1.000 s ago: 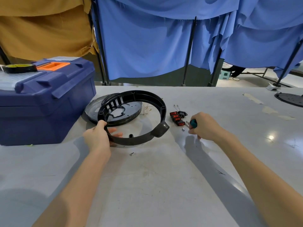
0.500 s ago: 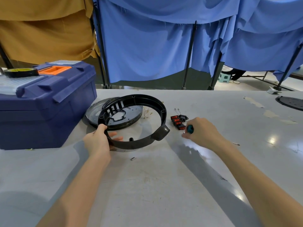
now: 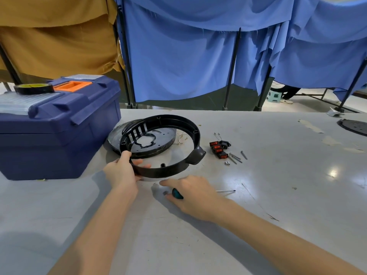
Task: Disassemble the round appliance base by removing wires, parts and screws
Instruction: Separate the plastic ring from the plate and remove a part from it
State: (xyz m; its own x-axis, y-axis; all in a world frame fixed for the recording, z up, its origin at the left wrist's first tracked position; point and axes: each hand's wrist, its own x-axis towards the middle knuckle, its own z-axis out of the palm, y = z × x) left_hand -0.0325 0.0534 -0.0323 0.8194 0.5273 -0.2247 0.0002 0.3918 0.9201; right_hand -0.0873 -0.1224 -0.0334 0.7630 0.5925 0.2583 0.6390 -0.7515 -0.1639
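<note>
The black plastic ring housing [image 3: 164, 172] of the round appliance base sat left of centre on the grey table [image 3: 258, 215], just right of the dark blue plastic toolbox [image 3: 59, 132]. Its far-left side leaned on a flat black disc plate [image 3: 162, 135]. Being round, it had no long axis. It appeared tilted, and its stubby lug pointed right.

The left hand [image 3: 121, 171] gripped the near-left rim, thumb over the top and fingers curled inside. The right hand [image 3: 190, 193] lay palm down near the ring, fingers wrapped round a teal-handled screwdriver [image 3: 177, 193]. The forefinger stretched left, above a small loose screw [image 3: 164, 193]. The screwdriver's shaft ran left to right, tip pointing right.

With the tool filling the palm, picking up that screw would likely be clumsy, and a nudge could send it skidding away. The one-handed hold on the propped ring also looked liable to slip onto the disc. The red rocker switches [image 3: 218, 148] and long metal screws [image 3: 235, 156] lay right of the lug.
</note>
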